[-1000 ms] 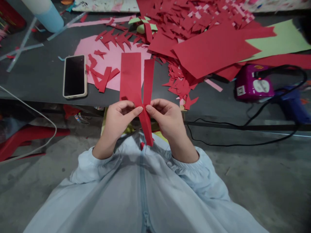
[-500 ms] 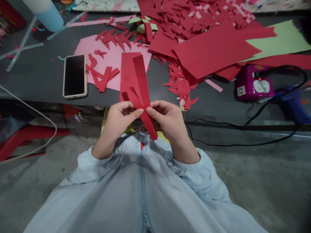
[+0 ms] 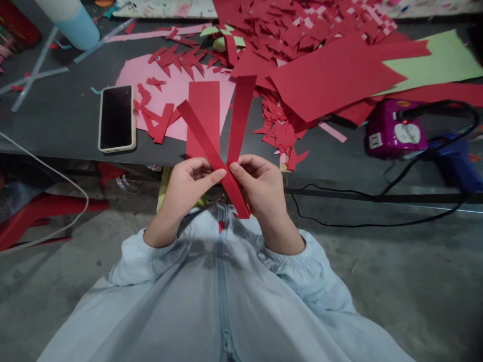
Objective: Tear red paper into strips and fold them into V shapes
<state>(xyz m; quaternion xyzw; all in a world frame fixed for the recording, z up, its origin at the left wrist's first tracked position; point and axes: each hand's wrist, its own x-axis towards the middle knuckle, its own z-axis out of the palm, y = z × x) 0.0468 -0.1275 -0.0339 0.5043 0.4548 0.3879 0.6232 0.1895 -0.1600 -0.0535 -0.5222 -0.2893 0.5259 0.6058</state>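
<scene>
Two red paper strips cross near the table's front edge, fanned apart in a V. My left hand (image 3: 194,183) pinches the left strip (image 3: 202,133) between thumb and fingers; its lower end slants down to the right. My right hand (image 3: 260,186) is closed on the right strip (image 3: 241,115), which stands up toward the table's far side. Whether the strips join at the crossing I cannot tell. Behind them a wider red paper piece (image 3: 204,110) lies partly over a pink sheet (image 3: 173,90). Small red paper cuttings (image 3: 164,123) rest on the pink sheet.
A phone (image 3: 117,118) lies at the left. Red cut paper (image 3: 279,35) is heaped at the back, with larger red sheets (image 3: 335,75) and a green sheet (image 3: 437,65). At right are a purple box (image 3: 394,130), a blue glue gun (image 3: 456,161) and black cables. A bottle (image 3: 79,25) stands back left.
The two strips have spread apart: the right one has swung to the right with my right hand, and the left one now slants out to the left. Both hands stay nearly in place.
</scene>
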